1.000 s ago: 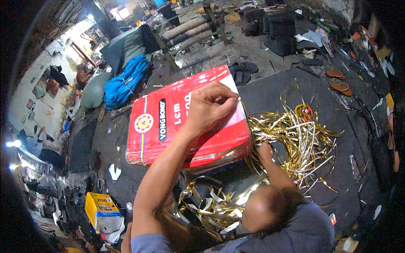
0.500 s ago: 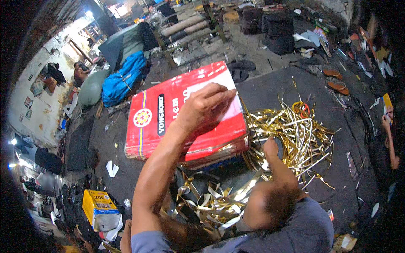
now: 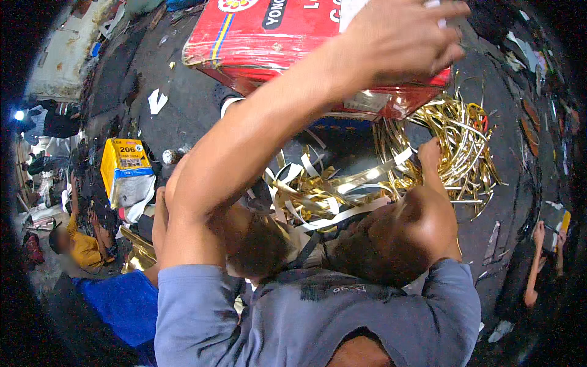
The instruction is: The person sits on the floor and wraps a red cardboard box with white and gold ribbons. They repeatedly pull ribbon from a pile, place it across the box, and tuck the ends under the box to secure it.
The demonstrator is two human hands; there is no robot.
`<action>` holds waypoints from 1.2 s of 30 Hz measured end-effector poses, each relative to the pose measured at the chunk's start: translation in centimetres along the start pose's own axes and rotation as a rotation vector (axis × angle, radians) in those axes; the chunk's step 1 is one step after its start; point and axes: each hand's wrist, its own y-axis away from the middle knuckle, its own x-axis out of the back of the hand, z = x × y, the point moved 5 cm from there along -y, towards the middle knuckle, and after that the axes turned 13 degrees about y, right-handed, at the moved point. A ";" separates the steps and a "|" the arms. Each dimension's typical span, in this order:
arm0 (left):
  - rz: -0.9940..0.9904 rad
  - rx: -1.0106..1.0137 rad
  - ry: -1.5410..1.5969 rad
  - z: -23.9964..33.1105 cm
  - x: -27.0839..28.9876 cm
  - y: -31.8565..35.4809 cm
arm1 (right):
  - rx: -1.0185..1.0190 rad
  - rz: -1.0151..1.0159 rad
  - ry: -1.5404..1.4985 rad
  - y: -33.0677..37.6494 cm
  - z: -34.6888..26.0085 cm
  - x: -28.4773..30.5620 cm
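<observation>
My left arm reaches across a red cardboard box [image 3: 257, 49] wrapped in clear film. At the box's right end, my left hand [image 3: 403, 40] has its fingers spread; small white bits show at them, too unclear to name. Beyond my right knee, my right hand [image 3: 430, 153] looks closed, its fingers mostly hidden. It is beside a large tangled heap of shiny gold strips [image 3: 468, 144], and the end of a broad pale strip [image 3: 373, 177] lies close to it. More gold and white strips [image 3: 312, 199] curl between my legs.
A yellow and blue carton [image 3: 126, 168] stands to my left, with a white scrap [image 3: 157, 101] on the dark floor beyond it. A person in a yellow top [image 3: 85, 248] sits at far left, near blue cloth [image 3: 119, 306]. Another person's hands [image 3: 550, 235] show at far right.
The view has tipped down toward my body, so the box appears higher. My left hand has moved toward the box's right end and its fingers have spread. My right hand stays by the strips.
</observation>
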 end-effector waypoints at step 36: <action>0.495 0.799 0.388 15.1 18.4 1.9 | 1.158 -0.670 -1.122 33.5 -16.8 40.6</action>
